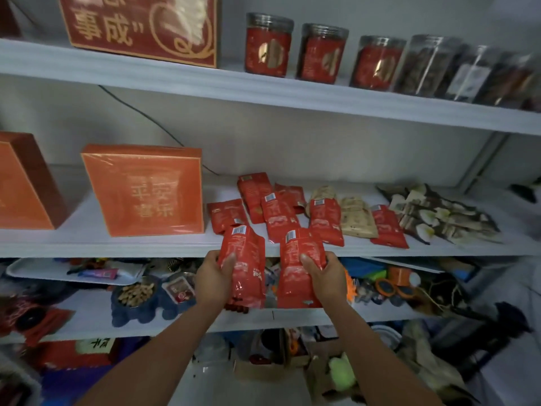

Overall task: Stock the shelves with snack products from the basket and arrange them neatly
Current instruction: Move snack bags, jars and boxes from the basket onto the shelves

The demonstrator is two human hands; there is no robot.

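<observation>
My left hand grips a red snack pouch and my right hand grips a second red snack pouch. Both pouches are held upright, barcode side toward me, just in front of the middle white shelf. On that shelf behind them lie several red pouches, two beige pouches and a pile of dark and white packets. The basket is not in view.
Two orange gift boxes stand at the left of the middle shelf. The top shelf carries a red box and a row of clear jars. Below, a cluttered shelf holds a bowl of nuts, tape rolls and small items.
</observation>
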